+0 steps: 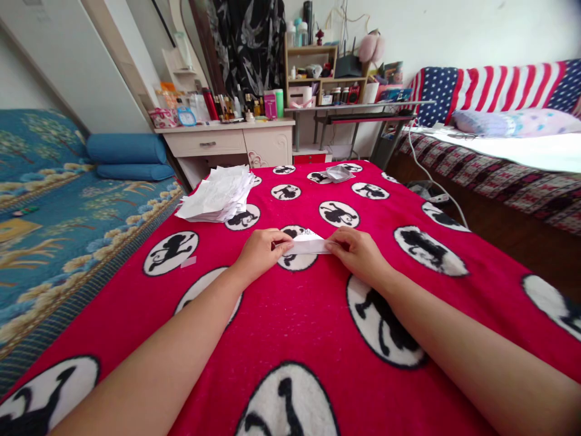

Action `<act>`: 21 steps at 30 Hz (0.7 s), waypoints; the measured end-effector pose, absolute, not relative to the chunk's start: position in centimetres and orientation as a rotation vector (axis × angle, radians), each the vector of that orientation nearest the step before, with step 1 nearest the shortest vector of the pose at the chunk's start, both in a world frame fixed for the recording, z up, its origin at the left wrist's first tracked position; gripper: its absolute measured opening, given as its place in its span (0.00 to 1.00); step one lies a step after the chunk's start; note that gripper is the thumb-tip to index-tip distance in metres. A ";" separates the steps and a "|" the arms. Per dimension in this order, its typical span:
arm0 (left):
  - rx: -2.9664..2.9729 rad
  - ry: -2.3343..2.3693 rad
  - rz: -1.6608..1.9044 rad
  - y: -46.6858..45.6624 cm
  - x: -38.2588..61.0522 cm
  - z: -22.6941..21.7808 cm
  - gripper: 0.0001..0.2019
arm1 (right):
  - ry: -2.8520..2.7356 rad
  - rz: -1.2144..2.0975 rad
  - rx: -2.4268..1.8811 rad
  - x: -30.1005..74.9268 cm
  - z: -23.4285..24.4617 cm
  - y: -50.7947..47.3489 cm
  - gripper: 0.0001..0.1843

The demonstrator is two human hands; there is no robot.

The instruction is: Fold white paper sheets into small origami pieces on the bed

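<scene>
The left hand pinches the left end of the folded paper, thumb against curled fingers; the right hand pinches its right end. Bare left forearm and right forearm converge toward it.

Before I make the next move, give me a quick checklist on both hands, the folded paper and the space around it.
1. Left hand on the paper: ok, fingers at the left end of the folded paper.
2. Right hand on the paper: ok, fingers at the right end.
3. Crease pressed sharp: cannot tell, too small to judge.
4. Paper stack out of the way: ok, it lies apart, beyond the left hand.
5. Small box out of the way: ok, near the blanket's far edge.
6. Blanket free of scraps: not ok, a small pale scrap lies left of the left hand.
</scene>
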State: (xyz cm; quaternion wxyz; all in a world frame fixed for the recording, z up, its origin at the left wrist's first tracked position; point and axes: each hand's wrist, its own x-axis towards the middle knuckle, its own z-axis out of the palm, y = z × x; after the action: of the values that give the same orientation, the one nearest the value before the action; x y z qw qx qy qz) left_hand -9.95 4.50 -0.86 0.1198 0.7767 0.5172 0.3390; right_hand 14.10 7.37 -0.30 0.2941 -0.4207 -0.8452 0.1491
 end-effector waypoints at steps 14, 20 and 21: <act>2.221 1.659 1.032 4.8 -10.0 -1.5 0.07 | -2.143 0.296 -1.541 13.7 0.4 6.7 0.08; 2.185 1.721 1.020 4.8 -10.2 -1.9 0.10 | -2.115 0.268 -1.608 13.6 0.5 6.8 0.07; 2.189 1.735 1.017 4.8 -10.2 -1.9 0.09 | -2.112 0.263 -1.607 13.6 0.5 6.8 0.07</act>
State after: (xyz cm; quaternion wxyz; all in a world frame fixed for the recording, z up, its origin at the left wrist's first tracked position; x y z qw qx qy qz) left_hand -10.18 4.82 -1.93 0.0844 0.7337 0.5817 0.3409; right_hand 13.58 6.80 0.50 0.2350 -0.5858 -0.7697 0.0960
